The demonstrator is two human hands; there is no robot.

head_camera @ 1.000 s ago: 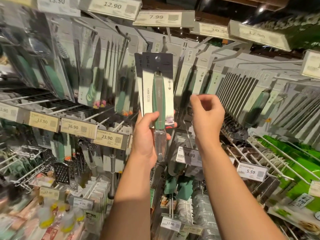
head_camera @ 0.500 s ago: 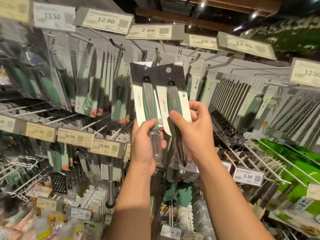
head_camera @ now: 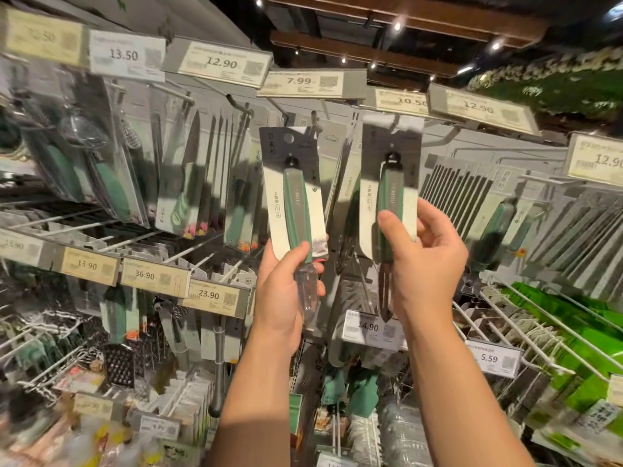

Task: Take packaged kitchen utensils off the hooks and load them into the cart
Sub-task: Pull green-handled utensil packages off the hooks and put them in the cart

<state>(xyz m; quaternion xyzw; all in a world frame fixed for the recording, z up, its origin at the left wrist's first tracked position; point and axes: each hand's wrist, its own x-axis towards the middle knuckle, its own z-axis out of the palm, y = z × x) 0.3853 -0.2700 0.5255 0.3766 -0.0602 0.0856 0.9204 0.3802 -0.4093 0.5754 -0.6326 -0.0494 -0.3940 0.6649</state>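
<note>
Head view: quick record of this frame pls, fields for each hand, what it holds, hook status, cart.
left hand: grips the left packaged utensil at its lower end, card upright
right hand: grips the right packaged utensil by its green handle, thumb across the front
packages: same type, green handle on a dark-and-white card, held side by side, apart
hook status: both look clear of the hooks; the right card's top is blurred
nearest tag above: 7.99 price tag
cart: not in view
</note>
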